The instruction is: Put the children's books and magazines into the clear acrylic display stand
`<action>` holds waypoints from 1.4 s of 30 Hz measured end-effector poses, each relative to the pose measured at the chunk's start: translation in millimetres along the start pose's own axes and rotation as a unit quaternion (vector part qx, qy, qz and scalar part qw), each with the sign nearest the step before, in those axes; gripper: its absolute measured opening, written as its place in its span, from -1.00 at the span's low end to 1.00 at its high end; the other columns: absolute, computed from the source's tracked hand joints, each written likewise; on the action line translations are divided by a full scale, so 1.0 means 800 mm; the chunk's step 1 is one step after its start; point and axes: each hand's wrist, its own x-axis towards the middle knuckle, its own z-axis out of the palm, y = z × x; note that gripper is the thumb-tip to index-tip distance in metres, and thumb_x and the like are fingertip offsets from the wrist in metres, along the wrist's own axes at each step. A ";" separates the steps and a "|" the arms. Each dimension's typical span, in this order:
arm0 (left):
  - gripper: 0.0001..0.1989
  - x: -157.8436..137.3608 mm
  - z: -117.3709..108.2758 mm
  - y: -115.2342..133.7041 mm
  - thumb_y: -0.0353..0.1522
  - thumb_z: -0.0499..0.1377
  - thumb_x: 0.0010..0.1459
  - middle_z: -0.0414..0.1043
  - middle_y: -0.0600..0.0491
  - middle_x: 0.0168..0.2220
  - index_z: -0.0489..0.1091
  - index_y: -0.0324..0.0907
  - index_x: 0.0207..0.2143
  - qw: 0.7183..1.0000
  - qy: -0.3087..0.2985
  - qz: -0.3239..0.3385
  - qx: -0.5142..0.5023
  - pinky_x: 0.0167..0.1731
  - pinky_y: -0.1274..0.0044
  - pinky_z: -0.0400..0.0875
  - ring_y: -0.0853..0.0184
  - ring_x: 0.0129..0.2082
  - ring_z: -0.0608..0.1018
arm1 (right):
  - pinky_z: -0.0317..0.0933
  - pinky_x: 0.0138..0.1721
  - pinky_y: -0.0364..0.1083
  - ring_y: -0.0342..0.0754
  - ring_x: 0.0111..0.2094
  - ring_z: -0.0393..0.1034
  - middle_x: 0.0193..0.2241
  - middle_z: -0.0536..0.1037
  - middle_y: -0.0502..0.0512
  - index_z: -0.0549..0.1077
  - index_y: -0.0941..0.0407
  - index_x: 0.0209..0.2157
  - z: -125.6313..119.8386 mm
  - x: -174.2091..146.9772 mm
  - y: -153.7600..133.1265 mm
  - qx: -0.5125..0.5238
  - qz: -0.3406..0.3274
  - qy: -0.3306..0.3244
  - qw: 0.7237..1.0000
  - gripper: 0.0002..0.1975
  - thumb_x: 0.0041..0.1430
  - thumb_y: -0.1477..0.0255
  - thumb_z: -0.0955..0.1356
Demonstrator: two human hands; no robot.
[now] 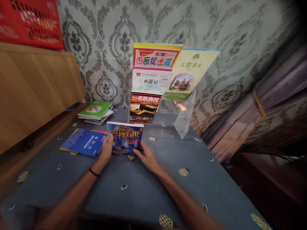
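Observation:
Between my two hands is a dark blue book (124, 140) with gold lettering, its cover turned upside down to me. My left hand (107, 147) grips its left edge. On the lower right corner, my right hand (145, 156) holds it with the thumb over the cover. Behind it stands a clear acrylic book rack (183, 119). The rack's left side bears a red-bordered book (153, 59), a white book (151, 80) and a black-and-red book (145, 108), one above another. A pale green-yellow book (190, 72) leans at its upper right.
Left of my hands lie a blue book (83, 142) and an orange-edged one under it. A stack topped by a green book (94, 109) sits farther back. A wooden cabinet (40, 92) carries a red basket (31, 25). A curtain (249, 118) hangs right of the cloth-covered table (144, 198).

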 end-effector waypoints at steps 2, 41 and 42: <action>-0.46 0.000 -0.002 -0.003 0.16 0.16 0.13 0.50 0.09 -0.47 0.40 -0.14 -0.44 1.000 -0.013 -0.007 -0.010 -0.37 0.51 0.47 0.30 -0.40 0.53 | 0.23 -0.36 -0.07 -0.03 -0.41 0.33 -0.40 0.49 0.01 0.40 0.06 -0.16 0.003 -0.003 0.005 -0.004 0.008 0.000 1.000 -0.74 0.29 0.17 0.32; -0.51 -0.005 0.006 0.031 -0.11 0.52 -0.29 0.68 -0.09 -0.32 0.62 -0.24 -0.34 0.970 -0.120 -0.143 -0.154 -0.36 0.45 0.58 0.20 -0.40 0.66 | 0.38 -0.01 0.11 0.15 -0.05 0.52 -0.02 0.61 0.22 0.37 0.11 0.12 0.001 -0.011 -0.001 0.021 0.044 -0.031 0.998 -0.53 0.30 0.14 0.33; -0.51 -0.005 0.006 0.031 -0.11 0.52 -0.29 0.68 -0.09 -0.32 0.62 -0.24 -0.33 0.970 -0.120 -0.143 -0.155 -0.36 0.45 0.58 0.19 -0.40 0.67 | 0.38 -0.01 0.11 0.15 -0.05 0.52 -0.03 0.61 0.22 0.37 0.11 0.12 0.001 -0.011 -0.001 0.020 0.046 -0.031 0.998 -0.53 0.30 0.14 0.33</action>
